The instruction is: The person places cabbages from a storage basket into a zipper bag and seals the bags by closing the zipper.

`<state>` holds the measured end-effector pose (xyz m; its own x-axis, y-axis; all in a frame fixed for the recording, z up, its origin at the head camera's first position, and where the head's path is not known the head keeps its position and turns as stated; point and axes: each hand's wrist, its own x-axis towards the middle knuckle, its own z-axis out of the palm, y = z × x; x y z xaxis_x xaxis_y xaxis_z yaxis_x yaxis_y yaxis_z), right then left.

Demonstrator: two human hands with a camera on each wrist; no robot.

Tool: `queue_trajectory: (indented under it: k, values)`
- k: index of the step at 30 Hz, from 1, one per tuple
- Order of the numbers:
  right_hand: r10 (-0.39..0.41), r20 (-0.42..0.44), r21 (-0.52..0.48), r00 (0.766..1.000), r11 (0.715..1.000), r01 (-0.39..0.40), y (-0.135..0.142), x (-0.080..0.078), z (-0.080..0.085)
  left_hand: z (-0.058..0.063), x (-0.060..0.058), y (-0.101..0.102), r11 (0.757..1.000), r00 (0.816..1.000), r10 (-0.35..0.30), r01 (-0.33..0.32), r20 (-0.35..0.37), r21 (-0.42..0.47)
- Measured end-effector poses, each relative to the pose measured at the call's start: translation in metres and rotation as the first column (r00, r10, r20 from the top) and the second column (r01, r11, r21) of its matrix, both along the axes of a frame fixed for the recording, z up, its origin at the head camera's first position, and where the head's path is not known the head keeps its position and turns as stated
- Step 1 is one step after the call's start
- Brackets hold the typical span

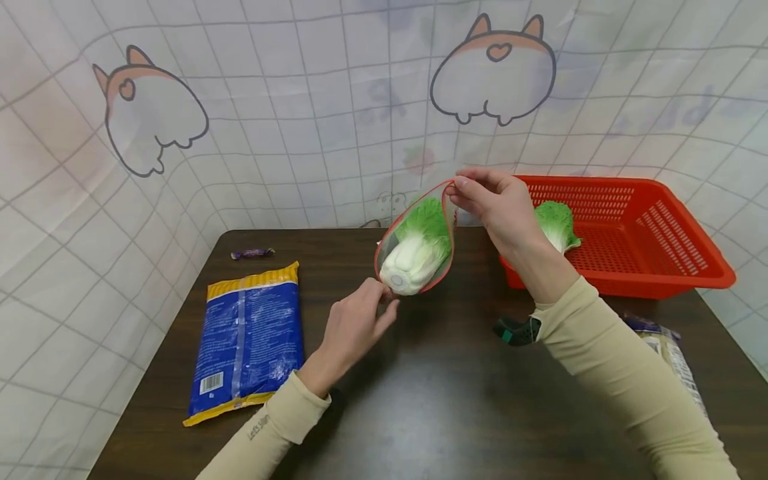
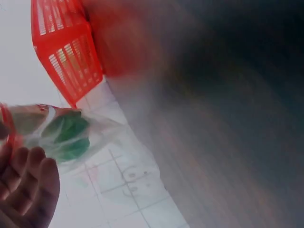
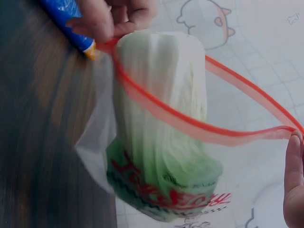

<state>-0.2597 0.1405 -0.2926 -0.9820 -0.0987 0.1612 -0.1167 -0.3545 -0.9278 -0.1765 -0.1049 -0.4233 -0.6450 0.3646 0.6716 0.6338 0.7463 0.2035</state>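
A clear zip bag (image 3: 95, 142) with a red-edged mouth and red lettering is held open above the table. Inside it sits a napa cabbage (image 1: 414, 260), its white base at the mouth and its green leaves deeper in. My left hand (image 1: 359, 319) pinches the lower edge of the mouth, beside the cabbage's base. At the upper corner of the mouth, the thumb and fingers of my right hand (image 1: 501, 207) pinch the red strip. The left wrist view shows the bag's far end and the curled fingers of my left hand (image 2: 31, 185).
A red plastic basket (image 1: 660, 283) stands at the back right with another napa cabbage (image 1: 555, 223) in it. On the left lie a blue and yellow packet (image 1: 252, 340) and a small purple wrapped candy (image 1: 252, 253). Another packet (image 1: 672, 353) lies partly behind my right sleeve.
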Motion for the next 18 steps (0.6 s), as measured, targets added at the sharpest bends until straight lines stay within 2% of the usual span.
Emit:
queue_trajectory:
  k: [6,9,11,13,14,16,18]
  values:
    - [-0.002,0.011,-0.068,1.000,0.998,0.003,0.006,-0.001,0.001,0.002,-0.020,-0.012,0.999,0.996,0.026,-0.024,-0.082,0.024]
    - [-0.001,0.004,-0.060,1.000,0.998,0.001,0.008,-0.002,0.001,0.009,-0.031,-0.019,0.997,0.993,0.056,-0.049,-0.107,0.063]
    - [-0.019,-0.007,-0.023,1.000,1.000,0.019,0.012,-0.003,0.004,0.022,-0.038,-0.024,0.991,0.988,0.080,-0.065,-0.130,0.114]
    - [-0.044,-0.015,0.029,0.999,0.999,0.044,0.019,-0.005,0.009,0.042,-0.047,-0.029,0.981,0.981,0.110,-0.081,-0.160,0.175]
    - [-0.053,-0.025,0.090,0.998,0.994,0.055,0.022,-0.007,0.012,0.054,-0.052,-0.031,0.977,0.977,0.121,-0.086,-0.174,0.197]
    - [-0.040,-0.031,0.268,0.999,0.962,0.047,0.031,-0.009,0.021,0.078,-0.060,-0.037,0.975,0.974,0.122,-0.083,-0.188,0.206]
    - [-0.040,-0.050,0.412,0.998,0.909,0.057,0.039,-0.010,0.032,0.099,-0.068,-0.042,0.977,0.973,0.119,-0.080,-0.197,0.196]
